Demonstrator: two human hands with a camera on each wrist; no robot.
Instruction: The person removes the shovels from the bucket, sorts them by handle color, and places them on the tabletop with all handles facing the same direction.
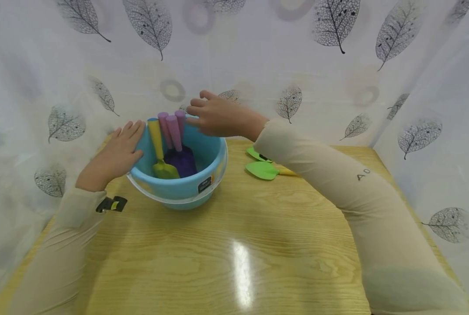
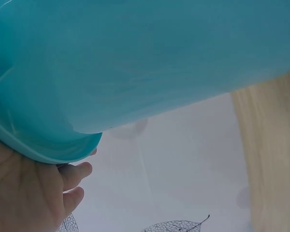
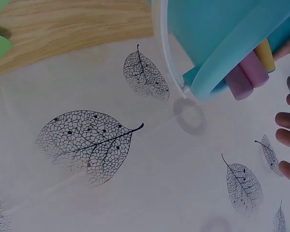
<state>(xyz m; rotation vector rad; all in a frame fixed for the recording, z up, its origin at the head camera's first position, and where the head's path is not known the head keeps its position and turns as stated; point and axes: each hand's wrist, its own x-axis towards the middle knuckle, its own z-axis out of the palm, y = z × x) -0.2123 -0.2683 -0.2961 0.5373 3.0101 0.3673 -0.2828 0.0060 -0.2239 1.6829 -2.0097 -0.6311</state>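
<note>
A light-blue bucket (image 1: 167, 188) stands upright on the table with its white handle (image 1: 183, 201) hanging down in front. Inside lean a green-bladed hand trowel with a yellow handle (image 1: 156, 138) and several mauve handles (image 1: 173, 131) above a dark purple blade (image 1: 185, 161). My left hand (image 1: 116, 151) rests on the bucket's left rim, fingers extended; in the left wrist view its palm lies against the rim (image 2: 53, 157). Above the right rear rim hovers my right hand (image 1: 216, 114), fingers loosely bent near the mauve handles. The right wrist view shows its fingers (image 3: 287, 137) apart from them, with nothing visibly held.
Two green leaf-shaped blades lie right of the bucket; the nearer trowel (image 1: 262, 170) has a yellow handle, and the other green blade (image 1: 255, 153) is partly hidden by my right forearm. A white leaf-print curtain (image 1: 238, 65) encloses the wooden table (image 1: 187, 253).
</note>
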